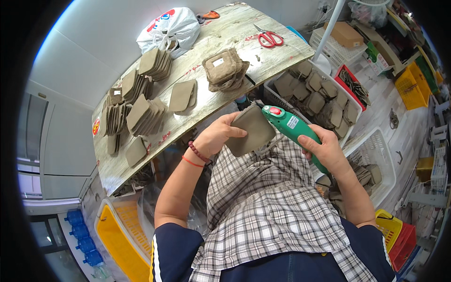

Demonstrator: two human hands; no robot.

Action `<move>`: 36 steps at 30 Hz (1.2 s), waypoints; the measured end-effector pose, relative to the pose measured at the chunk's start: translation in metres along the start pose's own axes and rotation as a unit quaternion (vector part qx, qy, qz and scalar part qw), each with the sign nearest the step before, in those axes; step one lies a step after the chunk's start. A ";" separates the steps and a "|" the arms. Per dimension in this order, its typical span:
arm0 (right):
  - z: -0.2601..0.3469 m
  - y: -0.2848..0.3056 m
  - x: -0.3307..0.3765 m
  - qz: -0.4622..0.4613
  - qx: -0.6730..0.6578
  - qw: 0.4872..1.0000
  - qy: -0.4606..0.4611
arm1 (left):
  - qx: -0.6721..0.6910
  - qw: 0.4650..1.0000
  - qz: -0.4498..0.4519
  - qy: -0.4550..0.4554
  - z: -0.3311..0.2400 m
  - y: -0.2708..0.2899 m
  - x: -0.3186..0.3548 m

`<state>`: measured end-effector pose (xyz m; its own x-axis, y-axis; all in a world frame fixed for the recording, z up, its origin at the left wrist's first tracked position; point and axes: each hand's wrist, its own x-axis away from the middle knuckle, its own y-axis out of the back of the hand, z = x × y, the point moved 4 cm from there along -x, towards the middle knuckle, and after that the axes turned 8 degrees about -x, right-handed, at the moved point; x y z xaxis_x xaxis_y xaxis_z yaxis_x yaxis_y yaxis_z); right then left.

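My left hand [217,135] grips a brown, rounded-square felt pad [251,129] above my lap. In my right hand [325,149] is a green powered cutter [292,128] with a red button; its head touches the pad's upper right corner. Stacks of the same brown pads [145,114] cover the marbled table [213,37], with a thicker pile [225,69] near the middle. A checked cloth [268,202] lies over my lap.
A white basket [315,91] full of pads stands right of the table, another white basket [373,162] with scraps below it. Red scissors [268,37] and a white plastic bag [170,27] lie on the table. A yellow crate [123,239] sits lower left; yellow and red crates stand at right.
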<state>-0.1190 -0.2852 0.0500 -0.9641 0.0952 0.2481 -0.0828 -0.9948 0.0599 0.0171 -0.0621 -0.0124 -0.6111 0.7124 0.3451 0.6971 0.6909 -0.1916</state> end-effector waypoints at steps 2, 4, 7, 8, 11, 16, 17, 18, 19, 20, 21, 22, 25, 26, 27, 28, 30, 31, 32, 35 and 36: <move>-0.004 0.006 -0.001 0.015 -0.002 1.000 -0.011 | -0.031 0.999 -0.027 -0.034 -0.007 0.007 0.003; -0.005 0.008 -0.001 0.025 0.003 0.999 -0.019 | -0.071 0.994 -0.081 -0.034 -0.010 0.022 0.005; -0.006 0.009 -0.001 0.037 -0.005 0.999 -0.029 | -0.050 0.987 -0.140 -0.053 -0.013 0.036 0.011; -0.007 0.009 -0.001 0.040 -0.010 0.999 -0.031 | -0.026 0.987 -0.143 -0.064 -0.011 0.039 0.012; -0.010 0.008 -0.002 0.062 -0.018 0.997 -0.041 | 0.052 0.985 -0.144 -0.084 -0.007 0.043 0.018; -0.010 0.004 -0.003 0.091 -0.015 0.995 -0.048 | 0.049 0.994 -0.089 -0.048 -0.006 0.044 0.024; -0.009 0.004 -0.002 0.100 -0.016 0.993 -0.054 | 0.037 0.995 -0.089 -0.036 -0.006 0.043 0.025; -0.008 0.004 -0.001 0.100 -0.008 0.994 -0.051 | 0.024 0.995 -0.089 -0.026 -0.008 0.042 0.026; -0.006 0.004 -0.001 0.099 -0.001 0.994 -0.048 | 0.011 0.996 -0.089 -0.015 -0.009 0.041 0.026; -0.005 0.004 0.000 0.099 0.007 0.994 -0.045 | 0.002 0.996 -0.090 -0.009 -0.008 0.040 0.026; -0.005 0.004 0.000 0.098 0.019 0.994 -0.044 | -0.006 0.996 -0.091 -0.003 -0.008 0.039 0.026; -0.004 0.004 0.001 0.096 0.032 0.994 -0.043 | -0.015 0.996 -0.092 0.003 -0.008 0.038 0.025; -0.004 0.003 0.002 0.089 0.052 0.994 -0.042 | -0.024 0.998 -0.064 0.014 -0.010 0.027 0.023; -0.003 0.002 0.003 0.086 0.056 0.994 -0.041 | -0.034 0.997 -0.060 0.022 -0.010 0.026 0.022; -0.004 0.002 0.002 0.089 0.058 0.993 -0.044 | -0.044 0.997 -0.057 0.029 -0.009 0.024 0.022; -0.005 0.001 0.002 0.091 0.060 0.993 -0.047 | -0.055 0.996 -0.054 0.036 -0.009 0.022 0.021; -0.007 0.000 0.001 0.095 0.062 0.992 -0.047 | -0.070 0.995 -0.039 0.053 -0.014 0.016 0.023; -0.008 -0.002 0.000 0.096 0.062 0.992 -0.044 | -0.077 0.995 -0.032 0.061 -0.015 0.014 0.023; -0.008 -0.003 -0.001 0.097 0.061 0.993 -0.042 | -0.087 0.994 -0.021 0.062 -0.014 0.012 0.022; -0.008 -0.009 -0.002 0.106 0.041 0.993 -0.039 | -0.117 0.990 0.015 0.071 -0.010 0.010 0.019; -0.008 -0.009 -0.003 0.110 0.045 0.992 -0.033 | -0.126 0.988 0.030 0.079 -0.011 0.009 0.019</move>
<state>-0.1171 -0.2764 0.0407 -0.9374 -0.1190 0.3274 0.1536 -0.9847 0.0820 0.0160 -0.0441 0.0023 -0.5134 0.7093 0.4831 0.8138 0.5810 0.0117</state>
